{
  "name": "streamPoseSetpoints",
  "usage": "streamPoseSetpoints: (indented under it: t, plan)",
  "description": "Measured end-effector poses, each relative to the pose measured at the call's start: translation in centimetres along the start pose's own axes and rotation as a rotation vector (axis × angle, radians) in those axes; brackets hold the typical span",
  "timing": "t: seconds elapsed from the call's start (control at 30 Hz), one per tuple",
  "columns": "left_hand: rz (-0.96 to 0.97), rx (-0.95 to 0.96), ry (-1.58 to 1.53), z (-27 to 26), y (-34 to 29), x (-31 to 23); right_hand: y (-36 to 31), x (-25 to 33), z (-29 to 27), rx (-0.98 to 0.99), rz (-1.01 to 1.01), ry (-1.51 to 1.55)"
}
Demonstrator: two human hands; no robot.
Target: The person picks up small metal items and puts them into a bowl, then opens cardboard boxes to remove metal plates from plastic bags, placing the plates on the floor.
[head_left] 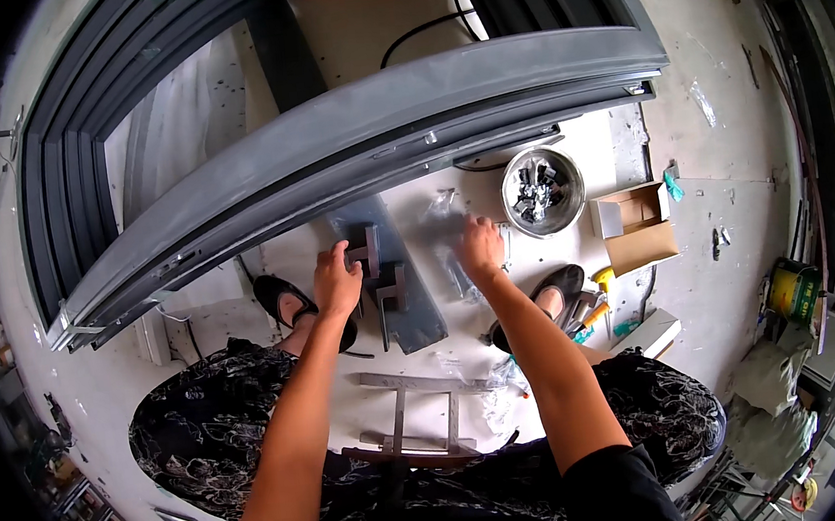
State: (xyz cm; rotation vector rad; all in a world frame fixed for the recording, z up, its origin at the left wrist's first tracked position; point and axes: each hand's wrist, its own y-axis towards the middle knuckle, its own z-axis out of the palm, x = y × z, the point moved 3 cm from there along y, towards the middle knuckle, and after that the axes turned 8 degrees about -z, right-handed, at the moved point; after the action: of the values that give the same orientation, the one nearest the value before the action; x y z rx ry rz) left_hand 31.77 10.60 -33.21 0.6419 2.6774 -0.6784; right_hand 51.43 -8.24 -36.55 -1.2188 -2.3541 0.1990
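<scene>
My left hand is closed, thumb and finger pinching the stem of a dark T-shaped metal handle. A second dark handle of similar shape lies just below it on a long grey board. To the right, my right hand has its fingers curled together; what they hold is smeared by motion. Crumpled clear plastic lies close by that hand. Beyond both hands stretches a large dark grey window frame.
A round metal bowl of small hardware stands right of my right hand. Past it sits an open cardboard box. Tools with yellow and orange handles lie by my right shoe. A small metal frame is between my legs.
</scene>
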Motion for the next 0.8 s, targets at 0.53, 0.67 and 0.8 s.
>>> streamPoseSetpoints:
  t: [0.53, 0.67, 0.8]
  plan:
    - [0.025, 0.144, -0.493, -3.7, -7.6, -1.7, -6.0, -0.7, -9.4, 0.054, -0.246, 0.341]
    - [0.251, 0.27, -0.656, -8.1, -13.0, -8.9, -9.7, 2.7, -17.4, -0.012, -0.282, 0.472]
    - [0.612, -0.044, -0.494, -16.1, -19.3, -14.0, -15.7, 7.8, -22.8, 0.075, -0.247, 0.725]
